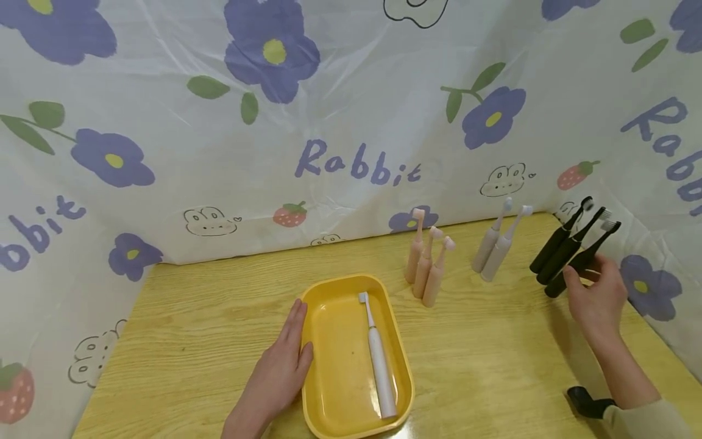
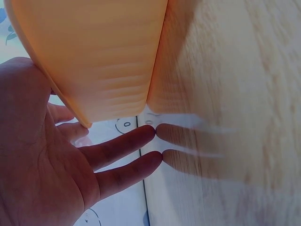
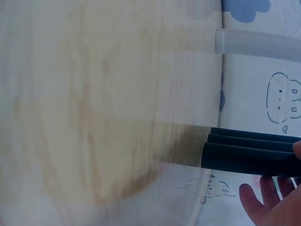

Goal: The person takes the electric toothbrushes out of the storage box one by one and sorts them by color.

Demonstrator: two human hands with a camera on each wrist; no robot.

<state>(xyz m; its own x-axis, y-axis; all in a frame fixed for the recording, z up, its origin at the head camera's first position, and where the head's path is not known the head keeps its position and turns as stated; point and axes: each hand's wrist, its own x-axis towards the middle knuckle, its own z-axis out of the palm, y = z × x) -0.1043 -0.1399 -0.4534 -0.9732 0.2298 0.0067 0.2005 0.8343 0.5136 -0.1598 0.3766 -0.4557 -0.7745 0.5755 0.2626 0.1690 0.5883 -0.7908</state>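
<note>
Against the left rim of a yellow tray (image 1: 329, 390) rests my left hand (image 1: 280, 366), its fingers straight along the side. A white electric toothbrush (image 1: 378, 366) lies lengthwise in the tray. At the far right, my right hand (image 1: 600, 299) holds the nearest black electric toothbrush (image 1: 570, 274) between thumb and fingers. Two more black toothbrushes (image 1: 555, 259) stand right beside it. In the right wrist view, the black handles (image 3: 249, 157) line up close together, with my right fingers (image 3: 270, 193) at the image edge, partly cut off.
Two light grey toothbrushes (image 1: 498, 256) stand left of the black ones. Three pink toothbrushes (image 1: 425, 271) stand upright near the tray's far right corner. A printed cloth (image 1: 351, 122) hangs along the back and sides of the wooden table (image 1: 219, 329).
</note>
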